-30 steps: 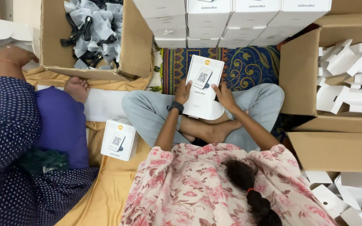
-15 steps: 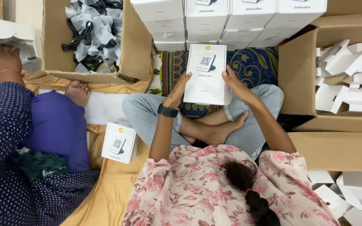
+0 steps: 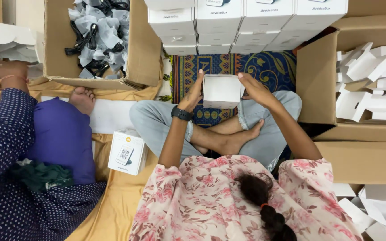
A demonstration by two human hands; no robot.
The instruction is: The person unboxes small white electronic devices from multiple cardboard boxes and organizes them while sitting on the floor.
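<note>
We hold a small white box between both palms, out over our crossed legs above the patterned rug. Left hand presses its left side, right hand its right, fingers flat, so the plain face tips up toward us. A stack of matching white boxes sits just ahead. One printed box stands by our left knee. Cardboard carton of folded white inserts is at right, carton of bagged black cables at left. Another person's hand works far left.
</note>
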